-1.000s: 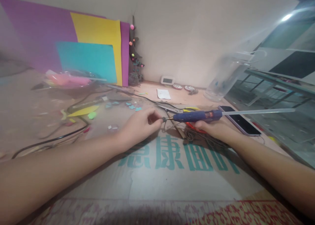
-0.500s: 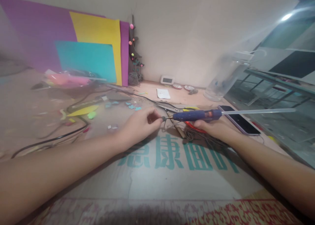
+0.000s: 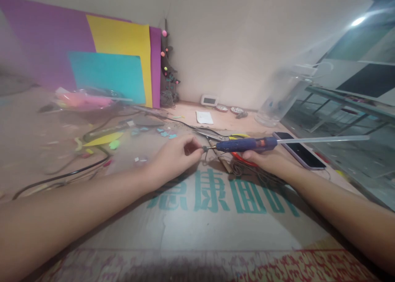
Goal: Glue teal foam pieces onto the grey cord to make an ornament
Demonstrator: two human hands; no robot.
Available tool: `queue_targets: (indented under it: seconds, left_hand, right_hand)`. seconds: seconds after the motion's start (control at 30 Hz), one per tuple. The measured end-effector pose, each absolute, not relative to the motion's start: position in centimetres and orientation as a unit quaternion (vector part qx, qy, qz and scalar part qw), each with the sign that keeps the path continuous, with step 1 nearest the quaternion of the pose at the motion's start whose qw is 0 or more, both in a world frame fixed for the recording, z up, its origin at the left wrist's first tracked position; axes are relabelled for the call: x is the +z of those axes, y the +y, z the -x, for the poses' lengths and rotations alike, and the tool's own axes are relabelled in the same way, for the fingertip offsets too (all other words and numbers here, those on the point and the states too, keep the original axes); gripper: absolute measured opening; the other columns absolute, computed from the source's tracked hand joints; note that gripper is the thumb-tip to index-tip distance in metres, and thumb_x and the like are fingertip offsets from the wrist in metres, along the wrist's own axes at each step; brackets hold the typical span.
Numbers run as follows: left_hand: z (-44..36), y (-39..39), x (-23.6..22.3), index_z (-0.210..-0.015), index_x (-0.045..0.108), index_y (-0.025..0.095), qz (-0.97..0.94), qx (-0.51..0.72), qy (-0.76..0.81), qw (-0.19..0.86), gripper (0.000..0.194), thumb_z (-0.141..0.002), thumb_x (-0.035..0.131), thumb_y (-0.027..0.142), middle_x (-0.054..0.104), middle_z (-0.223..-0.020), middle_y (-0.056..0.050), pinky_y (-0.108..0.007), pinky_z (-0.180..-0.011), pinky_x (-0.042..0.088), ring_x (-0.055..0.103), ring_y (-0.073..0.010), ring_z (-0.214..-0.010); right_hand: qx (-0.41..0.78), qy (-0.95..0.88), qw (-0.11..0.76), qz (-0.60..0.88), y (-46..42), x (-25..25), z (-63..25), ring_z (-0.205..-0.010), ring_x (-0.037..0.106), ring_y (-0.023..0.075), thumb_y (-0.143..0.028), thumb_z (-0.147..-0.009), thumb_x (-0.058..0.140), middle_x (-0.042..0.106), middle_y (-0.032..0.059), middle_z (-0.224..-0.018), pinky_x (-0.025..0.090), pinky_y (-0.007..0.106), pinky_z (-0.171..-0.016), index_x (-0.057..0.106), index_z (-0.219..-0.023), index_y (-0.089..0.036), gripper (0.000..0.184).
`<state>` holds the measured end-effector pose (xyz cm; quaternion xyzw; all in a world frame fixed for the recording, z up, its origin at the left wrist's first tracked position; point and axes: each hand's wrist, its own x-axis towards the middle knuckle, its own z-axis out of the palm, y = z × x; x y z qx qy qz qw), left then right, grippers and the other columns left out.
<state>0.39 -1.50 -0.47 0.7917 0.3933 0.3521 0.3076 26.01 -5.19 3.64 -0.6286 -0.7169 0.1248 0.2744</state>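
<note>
My right hand [image 3: 265,158] is closed around a blue glue gun [image 3: 245,144] that lies level, its metal tip pointing left and a clear glue stick [image 3: 324,139] jutting out to the right. My left hand [image 3: 174,156] pinches a tiny dark piece [image 3: 204,149] right at the gun's tip. Both hands rest over a sheet of cardboard [image 3: 216,216] with teal printed characters. Dark wire [image 3: 256,177] lies under my right hand.
Scissors with yellow and red handles [image 3: 228,138] lie just behind the gun. A phone [image 3: 300,152] sits to the right, a clear plastic jug [image 3: 282,95] behind it. Coloured foam sheets [image 3: 117,64] lean on the wall; foam scraps and a black cable [image 3: 61,175] lie left.
</note>
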Motion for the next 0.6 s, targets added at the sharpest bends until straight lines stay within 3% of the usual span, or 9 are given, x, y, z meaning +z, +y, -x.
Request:
queue_targets:
  seconds: [0.6]
  left_hand:
    - [-0.4, -1.5, -0.5, -0.081, 0.061, 0.018, -0.790, 0.352, 0.399, 0.305, 0.013, -0.083, 0.054, 0.028, 0.067, -0.078, -0.001, -0.026, -0.064, 0.045, 0.061, -0.0160, -0.072]
  right_hand:
    - [0.173, -0.723, 0.260, 0.617, -4.3, 4.4, -26.6, -0.071, 0.066, 0.0238, -0.043, -0.070, 0.064, 0.070, 0.0034, -0.069, 0.054, 0.034, -0.065, 0.068, -0.070, -0.021, 0.023]
